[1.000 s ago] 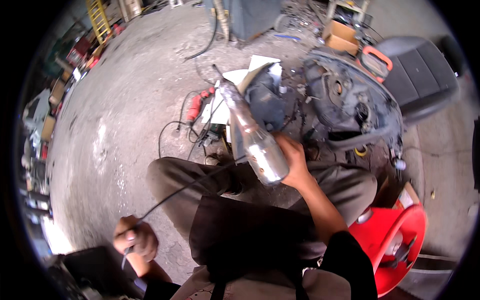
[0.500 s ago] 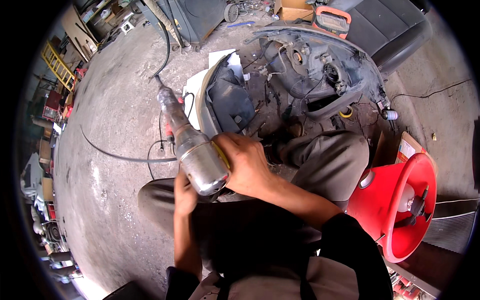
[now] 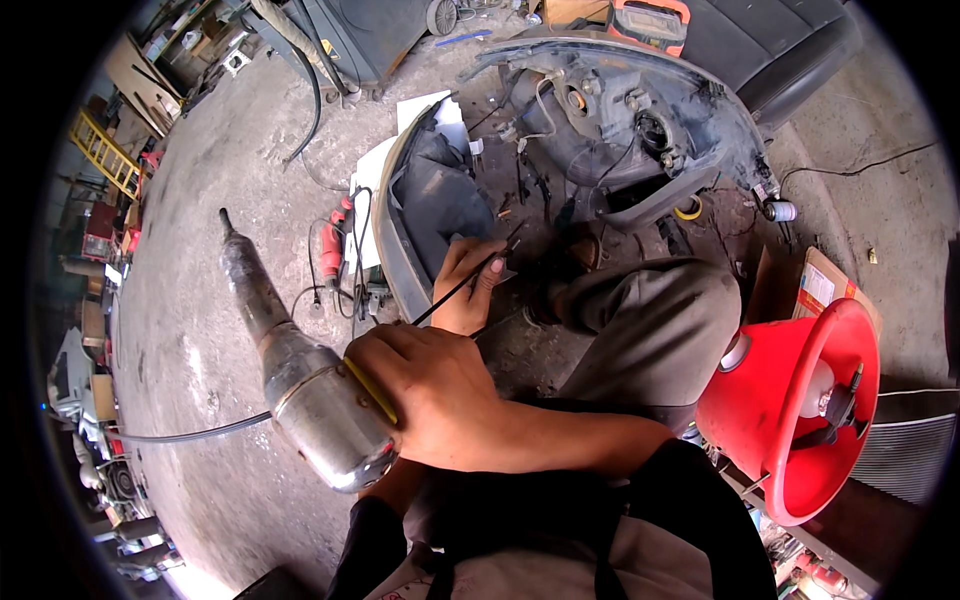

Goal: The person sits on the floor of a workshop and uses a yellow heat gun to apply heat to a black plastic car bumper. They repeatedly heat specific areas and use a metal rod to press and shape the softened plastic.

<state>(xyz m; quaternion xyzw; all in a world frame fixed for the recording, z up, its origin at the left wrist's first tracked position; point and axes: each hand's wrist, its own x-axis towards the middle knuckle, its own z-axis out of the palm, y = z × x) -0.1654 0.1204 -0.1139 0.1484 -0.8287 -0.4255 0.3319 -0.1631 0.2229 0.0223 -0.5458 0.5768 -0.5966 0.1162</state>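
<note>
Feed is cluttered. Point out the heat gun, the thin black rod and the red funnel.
heat gun [image 3: 312,405]: head view, on its metal barrel.
thin black rod [image 3: 462,288]: head view, mid-length.
red funnel [image 3: 752,415]: head view, on its outer wall.

Heat gun [image 3: 300,380] at left, gripped by right hand [image 3: 430,400]. Left hand [image 3: 468,285] just beyond it, pinching thin rod [image 3: 460,290]. Headlight housing [image 3: 620,130] behind both. Funnel [image 3: 800,400] far right, beside knee [image 3: 650,310].

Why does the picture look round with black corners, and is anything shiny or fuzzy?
In the head view the fisheye lens bends everything into a circle with black edges; the metal heat gun in the right hand shows a soft gleam; the left hand with its thin black rod looks sharp; shelves at the left rim look squashed and dim.
</note>
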